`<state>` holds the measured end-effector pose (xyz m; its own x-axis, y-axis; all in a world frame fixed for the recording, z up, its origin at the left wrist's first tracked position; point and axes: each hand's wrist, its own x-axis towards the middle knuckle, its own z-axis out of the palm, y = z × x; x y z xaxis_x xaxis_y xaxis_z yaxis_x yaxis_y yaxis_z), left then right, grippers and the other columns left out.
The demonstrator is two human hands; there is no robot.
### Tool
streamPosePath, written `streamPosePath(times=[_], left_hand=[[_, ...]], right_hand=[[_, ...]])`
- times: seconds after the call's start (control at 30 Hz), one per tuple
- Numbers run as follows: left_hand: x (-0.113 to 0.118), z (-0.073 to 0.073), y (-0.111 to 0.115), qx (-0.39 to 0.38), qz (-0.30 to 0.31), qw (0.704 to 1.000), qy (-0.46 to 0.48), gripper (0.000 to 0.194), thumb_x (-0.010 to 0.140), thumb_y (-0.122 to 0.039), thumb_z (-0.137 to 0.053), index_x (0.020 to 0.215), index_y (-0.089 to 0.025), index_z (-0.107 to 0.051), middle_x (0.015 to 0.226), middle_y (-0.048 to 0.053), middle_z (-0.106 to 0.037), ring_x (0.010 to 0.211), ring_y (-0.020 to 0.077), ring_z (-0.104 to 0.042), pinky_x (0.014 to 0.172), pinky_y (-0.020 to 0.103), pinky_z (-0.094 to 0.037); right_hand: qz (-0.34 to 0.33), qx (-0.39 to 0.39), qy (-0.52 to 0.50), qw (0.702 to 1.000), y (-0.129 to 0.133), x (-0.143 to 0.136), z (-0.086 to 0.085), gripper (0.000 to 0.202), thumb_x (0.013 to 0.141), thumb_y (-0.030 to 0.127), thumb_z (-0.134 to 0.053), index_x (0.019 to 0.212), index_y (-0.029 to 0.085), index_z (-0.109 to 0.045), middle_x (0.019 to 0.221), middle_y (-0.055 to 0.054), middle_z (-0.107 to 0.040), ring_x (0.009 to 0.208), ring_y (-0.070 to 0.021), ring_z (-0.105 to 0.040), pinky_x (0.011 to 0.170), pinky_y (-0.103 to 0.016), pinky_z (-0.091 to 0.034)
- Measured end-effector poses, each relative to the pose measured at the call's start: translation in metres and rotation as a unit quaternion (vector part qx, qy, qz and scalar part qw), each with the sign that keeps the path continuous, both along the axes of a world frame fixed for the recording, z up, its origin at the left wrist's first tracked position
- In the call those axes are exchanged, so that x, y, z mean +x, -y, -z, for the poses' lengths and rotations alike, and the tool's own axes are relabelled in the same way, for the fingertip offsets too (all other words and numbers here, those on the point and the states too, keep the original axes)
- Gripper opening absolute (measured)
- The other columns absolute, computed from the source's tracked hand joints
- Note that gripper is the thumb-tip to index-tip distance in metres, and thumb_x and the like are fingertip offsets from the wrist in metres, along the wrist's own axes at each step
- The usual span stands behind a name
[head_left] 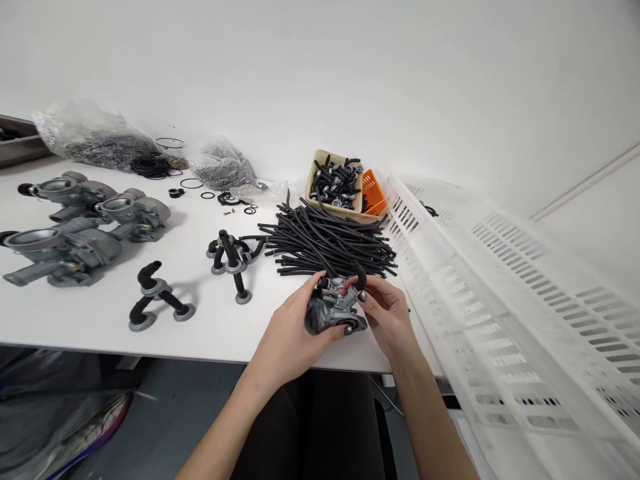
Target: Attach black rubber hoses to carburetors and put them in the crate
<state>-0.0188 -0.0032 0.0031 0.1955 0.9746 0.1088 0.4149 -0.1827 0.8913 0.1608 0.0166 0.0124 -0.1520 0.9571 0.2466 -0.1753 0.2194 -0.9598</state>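
Note:
Near the table's front edge, my left hand (295,331) is wrapped round a grey metal carburetor (330,308), thumb along its lower side. A short bent black hose (359,272) stands up from the carburetor's right part. The fingers of my right hand (386,310) are closed on the base of that hose, where a ring-like end meets the metal. Behind both hands lies a wide pile of thin black tubes (330,240). Left of them, short hoses with grey caps (157,291) stand in small groups on the white table (200,343).
Several carburetors (70,247) sit at the left. Plastic bags of parts (220,163) and rubber rings (207,195) lie behind. A cream bin (316,175) and orange basket (374,190) stand at the back. White perforated crates (480,300) fill the right side.

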Motion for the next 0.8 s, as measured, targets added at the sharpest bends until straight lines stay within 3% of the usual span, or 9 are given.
streamPosePath(times=[0.2, 0.8], left_hand=[[-0.0002, 0.0006, 0.0010, 0.002, 0.001, 1.000, 0.003, 0.080, 0.077, -0.036, -0.072, 0.148, -0.030, -0.034, 0.148, 0.003, -0.051, 0.135, 0.0230, -0.048, 0.110, 0.036, -0.040], [-0.0007, 0.0000, 0.0000, -0.001, 0.010, 1.000, 0.004, 0.080, 0.077, -0.037, -0.072, 0.148, -0.030, -0.033, 0.148, 0.003, -0.050, 0.135, 0.0223, -0.048, 0.111, 0.036, -0.039]], right_hand=[[-0.015, -0.006, -0.030, 0.999, 0.0000, 0.0006, -0.0030, 0.015, 0.083, 0.036, -0.074, 0.095, 0.027, -0.077, 0.090, -0.004, -0.077, 0.089, -0.0222, -0.072, 0.087, -0.038, -0.057], [-0.048, -0.045, -0.082, 0.994, -0.0049, 0.0009, -0.0024, 0.014, 0.078, 0.036, -0.078, 0.089, 0.027, -0.079, 0.085, -0.003, -0.077, 0.086, -0.0223, -0.071, 0.089, -0.039, -0.054]])
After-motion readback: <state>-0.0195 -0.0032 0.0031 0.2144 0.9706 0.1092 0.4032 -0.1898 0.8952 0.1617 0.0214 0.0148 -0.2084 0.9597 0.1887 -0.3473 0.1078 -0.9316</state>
